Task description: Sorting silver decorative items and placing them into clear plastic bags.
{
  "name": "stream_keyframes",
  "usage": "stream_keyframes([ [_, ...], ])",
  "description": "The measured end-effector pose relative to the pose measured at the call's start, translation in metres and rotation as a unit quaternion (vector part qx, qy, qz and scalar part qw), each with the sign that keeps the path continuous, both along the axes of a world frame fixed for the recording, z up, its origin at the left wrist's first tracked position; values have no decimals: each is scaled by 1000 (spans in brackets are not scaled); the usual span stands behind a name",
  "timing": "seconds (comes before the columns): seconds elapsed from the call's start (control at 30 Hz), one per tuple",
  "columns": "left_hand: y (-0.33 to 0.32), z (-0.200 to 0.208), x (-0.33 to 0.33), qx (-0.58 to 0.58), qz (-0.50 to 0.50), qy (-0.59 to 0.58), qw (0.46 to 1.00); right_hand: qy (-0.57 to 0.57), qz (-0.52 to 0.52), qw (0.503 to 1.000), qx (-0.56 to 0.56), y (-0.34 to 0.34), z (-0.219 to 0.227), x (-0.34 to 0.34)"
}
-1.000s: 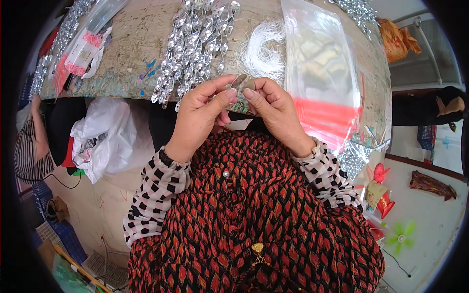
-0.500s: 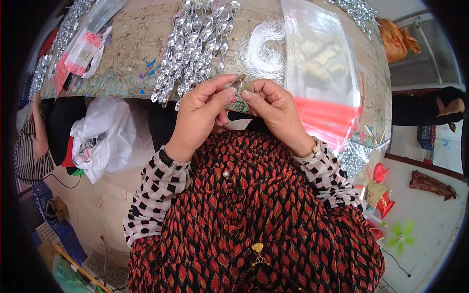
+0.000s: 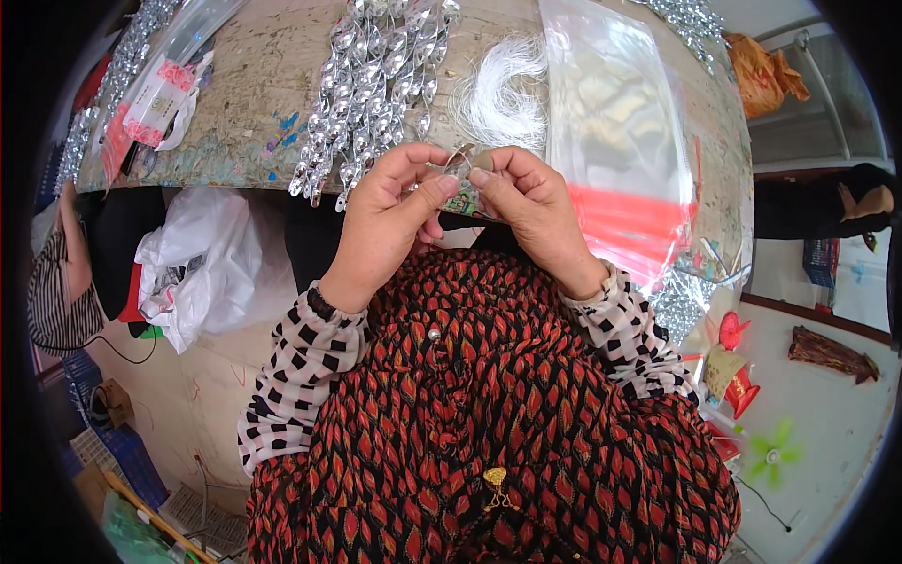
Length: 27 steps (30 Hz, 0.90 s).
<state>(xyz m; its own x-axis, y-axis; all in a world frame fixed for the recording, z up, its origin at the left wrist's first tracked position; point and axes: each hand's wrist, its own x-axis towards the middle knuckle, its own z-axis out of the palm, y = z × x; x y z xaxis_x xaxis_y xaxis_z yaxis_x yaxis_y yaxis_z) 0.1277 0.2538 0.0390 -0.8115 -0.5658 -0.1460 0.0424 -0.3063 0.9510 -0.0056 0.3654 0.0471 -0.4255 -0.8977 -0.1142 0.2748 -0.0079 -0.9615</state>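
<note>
Over the near table edge my two hands meet almost fingertip to fingertip. My left hand is closed in a pinch on a thin white string, which curves up between the hands. Between thumb and forefinger, my right hand grips a small, shiny, greyish piece at the string's other side. The exact shape of both small things is partly hidden by fingers. Just beyond my left hand, silver garland strands of leaf-shaped pieces hang over the edge. A coiled bundle of white string lies beyond my hands.
Clear plastic bags with a red band lie to the right on the worn table. A pink-and-white packet is at the far left. A white plastic bag hangs below the edge. Another person's arm shows at left.
My right hand has shifted slightly away from the left, opening a small gap between the fingertips. More of the white string shows there. The table things stay put.
</note>
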Motion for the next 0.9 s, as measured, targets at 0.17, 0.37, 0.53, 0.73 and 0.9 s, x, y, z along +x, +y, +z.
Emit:
stream_keyframes([
  [0.17, 1, 1, 1, -6, -8, -17, 1000, -5, -11, 1000, 11, -1, -7, -4],
  [0.37, 5, 2, 0, -16, 5, -38, 999, 1, -20, 1000, 12, -2, -7, -3],
  [0.53, 5, 4, 1, -35, -1, -60, 998, -14, -11, 1000, 24, -2, -6, -4],
  [0.73, 3, -1, 2, -61, 18, -37, 997, 44, -8, 998, 44, -2, -6, -2],
  [0.9, 2, 3, 2, -60, 24, -32, 997, 32, -14, 999, 36, 1, -11, -4],
])
